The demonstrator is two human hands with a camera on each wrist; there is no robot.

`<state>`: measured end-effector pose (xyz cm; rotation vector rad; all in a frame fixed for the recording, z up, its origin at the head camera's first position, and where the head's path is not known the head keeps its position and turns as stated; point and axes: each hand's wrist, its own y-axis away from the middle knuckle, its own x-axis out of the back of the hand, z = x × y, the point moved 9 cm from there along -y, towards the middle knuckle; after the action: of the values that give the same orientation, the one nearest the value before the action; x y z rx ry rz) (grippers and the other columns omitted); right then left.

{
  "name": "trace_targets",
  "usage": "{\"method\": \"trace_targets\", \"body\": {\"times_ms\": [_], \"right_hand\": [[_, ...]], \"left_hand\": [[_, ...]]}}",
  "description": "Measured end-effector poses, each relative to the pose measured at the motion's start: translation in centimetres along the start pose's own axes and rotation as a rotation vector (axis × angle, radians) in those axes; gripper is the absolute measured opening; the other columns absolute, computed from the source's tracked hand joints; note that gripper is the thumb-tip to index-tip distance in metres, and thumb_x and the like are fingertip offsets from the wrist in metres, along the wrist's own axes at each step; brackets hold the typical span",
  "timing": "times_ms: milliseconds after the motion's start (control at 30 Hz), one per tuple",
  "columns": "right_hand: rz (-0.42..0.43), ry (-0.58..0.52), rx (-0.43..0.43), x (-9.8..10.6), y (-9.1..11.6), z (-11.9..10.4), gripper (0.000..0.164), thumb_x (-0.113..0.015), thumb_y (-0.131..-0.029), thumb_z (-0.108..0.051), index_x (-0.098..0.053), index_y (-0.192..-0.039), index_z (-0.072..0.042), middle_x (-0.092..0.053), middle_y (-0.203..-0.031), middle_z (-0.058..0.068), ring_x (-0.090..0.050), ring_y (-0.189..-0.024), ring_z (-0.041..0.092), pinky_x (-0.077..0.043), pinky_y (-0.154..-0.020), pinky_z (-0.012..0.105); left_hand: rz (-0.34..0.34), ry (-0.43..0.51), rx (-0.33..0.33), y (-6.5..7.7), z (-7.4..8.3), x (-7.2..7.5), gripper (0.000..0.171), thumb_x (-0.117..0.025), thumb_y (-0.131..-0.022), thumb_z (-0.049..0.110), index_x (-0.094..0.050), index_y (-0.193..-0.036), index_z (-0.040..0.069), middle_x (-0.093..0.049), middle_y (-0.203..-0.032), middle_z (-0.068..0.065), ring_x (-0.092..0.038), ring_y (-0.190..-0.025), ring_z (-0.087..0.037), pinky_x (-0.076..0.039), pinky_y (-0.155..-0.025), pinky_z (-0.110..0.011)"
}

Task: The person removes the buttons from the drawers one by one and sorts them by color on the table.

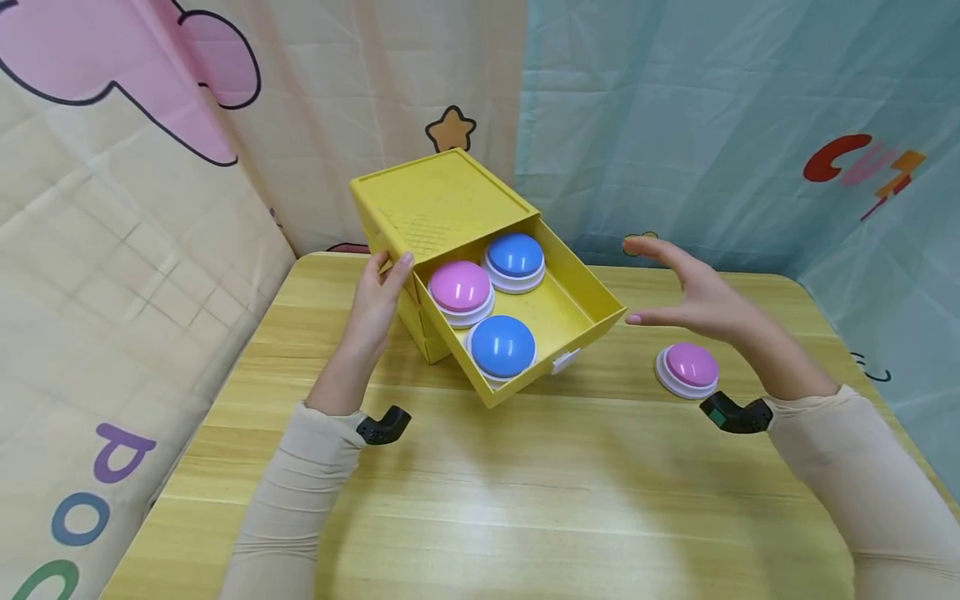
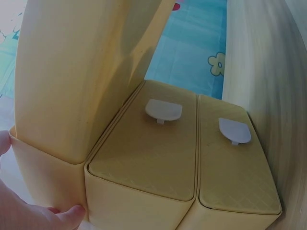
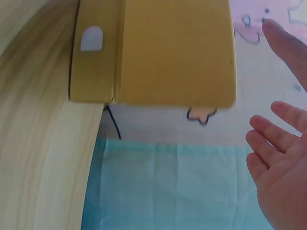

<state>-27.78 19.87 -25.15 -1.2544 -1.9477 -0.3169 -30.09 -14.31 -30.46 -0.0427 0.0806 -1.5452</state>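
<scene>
A yellow drawer cabinet [image 1: 442,196] stands at the back of the table, with its top drawer [image 1: 558,312] pulled out. In that drawer sit a pink push button [image 1: 459,287] and two blue push buttons, one toward the back [image 1: 515,257] and one at the front corner [image 1: 502,347]. My left hand [image 1: 371,300] touches the cabinet's left side near its front edge, thumb and fingers against the plastic. To the right of the drawer, my right hand [image 1: 697,292] hovers empty, thumb and fingers spread apart. Another pink push button [image 1: 690,368] lies on the table below it.
Two lower drawers, a middle one [image 2: 144,158] and a bottom one [image 2: 235,172], are closed and carry white tabs. The wooden table [image 1: 480,500] runs toward me. Printed curtains [image 1: 675,125] hang behind and at both sides.
</scene>
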Motion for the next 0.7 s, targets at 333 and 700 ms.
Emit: {"method": "trace_targets", "body": {"times_ms": [333, 700], "right_hand": [[-0.219, -0.005, 0.234, -5.7, -3.7, -5.9, 0.081, -0.079, -0.069, -0.020, -0.035, -0.135, -0.003, -0.037, -0.135, 0.012, -0.032, -0.123, 0.028, -0.025, -0.100, 0.046], [-0.549, -0.118, 0.236, -11.9, -5.6, -7.6, 0.087, -0.078, -0.070, -0.023, -0.028, -0.138, -0.006, -0.032, -0.138, 0.012, -0.037, -0.120, 0.029, -0.034, -0.096, 0.040]], "left_hand": [[-0.005, 0.032, -0.006, -0.1, -0.1, -0.1, 0.076, -0.051, -0.089, 0.040, -0.012, -0.141, 0.001, -0.028, -0.138, -0.016, -0.028, -0.126, -0.023, -0.021, -0.103, -0.036], [-0.001, 0.056, -0.017, 0.1, 0.2, -0.3, 0.075, -0.051, -0.090, 0.038, -0.012, -0.141, 0.000, -0.029, -0.137, -0.016, -0.029, -0.125, -0.022, -0.022, -0.103, -0.035]]}}
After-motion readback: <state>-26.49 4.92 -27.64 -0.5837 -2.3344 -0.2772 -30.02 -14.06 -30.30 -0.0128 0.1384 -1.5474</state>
